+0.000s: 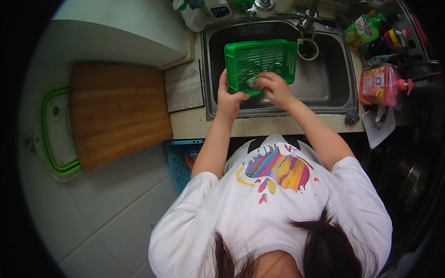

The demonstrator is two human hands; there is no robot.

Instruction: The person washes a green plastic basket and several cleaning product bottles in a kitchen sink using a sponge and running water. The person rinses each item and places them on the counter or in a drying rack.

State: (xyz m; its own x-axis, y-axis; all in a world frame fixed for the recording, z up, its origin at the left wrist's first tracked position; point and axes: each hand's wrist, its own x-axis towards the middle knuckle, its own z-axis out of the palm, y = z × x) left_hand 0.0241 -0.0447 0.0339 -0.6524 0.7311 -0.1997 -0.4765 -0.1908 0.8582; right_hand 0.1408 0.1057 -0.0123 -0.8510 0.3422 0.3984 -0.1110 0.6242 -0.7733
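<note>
A green slotted plastic basket (pixel 260 43) is held tilted over the left part of a stainless steel sink (pixel 314 90). My left hand (pixel 229 97) grips its near left corner, with the thumb over the near edge. Inside the opening, my right hand (pixel 274 88) has its fingers closed on a small whitish scrubber or cloth (pixel 252 82) with a bit of green on it, close to the basket's near wall. Its exact kind is hard to tell. A round strainer cup (pixel 308 49) hangs below the faucet (pixel 307 21) at the sink's far right.
Right of the sink stand a green dish soap bottle (pixel 363 30), a pink pump bottle (pixel 379 86) and a white tray (pixel 379 130). A grey scrap of cloth (pixel 352 116) lies by the rim. A wooden board (pixel 121 114) is at left; a spray bottle (pixel 194 17) stands behind.
</note>
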